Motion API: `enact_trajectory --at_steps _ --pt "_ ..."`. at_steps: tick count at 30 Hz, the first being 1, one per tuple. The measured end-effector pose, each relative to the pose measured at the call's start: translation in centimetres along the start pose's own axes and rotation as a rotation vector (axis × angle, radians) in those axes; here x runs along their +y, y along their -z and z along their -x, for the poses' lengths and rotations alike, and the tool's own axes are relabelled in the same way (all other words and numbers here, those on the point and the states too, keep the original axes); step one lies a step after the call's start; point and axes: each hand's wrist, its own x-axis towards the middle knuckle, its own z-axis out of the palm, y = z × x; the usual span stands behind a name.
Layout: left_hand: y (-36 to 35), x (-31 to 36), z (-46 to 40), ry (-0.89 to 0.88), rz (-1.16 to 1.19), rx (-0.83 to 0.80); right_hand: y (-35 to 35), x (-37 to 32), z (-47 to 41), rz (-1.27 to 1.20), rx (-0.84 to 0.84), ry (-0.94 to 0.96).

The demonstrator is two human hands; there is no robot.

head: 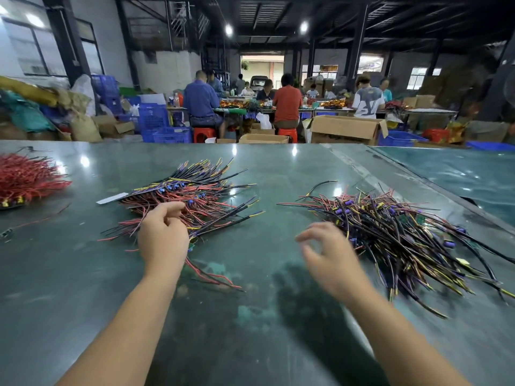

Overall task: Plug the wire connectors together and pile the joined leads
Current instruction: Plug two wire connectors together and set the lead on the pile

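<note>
Seen from above: two heaps of thin leads on a green bench (pixel 264 174). Left heap (pixel 192 196), red and black with blue connectors, fanned with long axes running near-left to far-right. Right heap (pixel 395 232), black, yellow and purple, tangled, mostly slanting far-left to near-right. Left hand (pixel 163 232) curled at the left heap's near edge, probably pinching red wires. Right hand (pixel 327 252) blurred, loosely spread, beside the right heap, holding nothing. Likely light, limp, snag-prone; best gripped at the stiff connector.
</note>
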Motion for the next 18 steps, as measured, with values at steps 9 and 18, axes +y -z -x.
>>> enact_trajectory --at_steps 9,18 --pt "0.7 -1.4 0.0 -0.026 -0.543 -0.349 -3.3 -1.7 1.5 -0.136 -0.121 0.075" --pt "0.4 -1.2 -0.1 0.037 -0.356 -0.265 -2.6 -1.3 1.3 -0.188 -0.056 0.013"
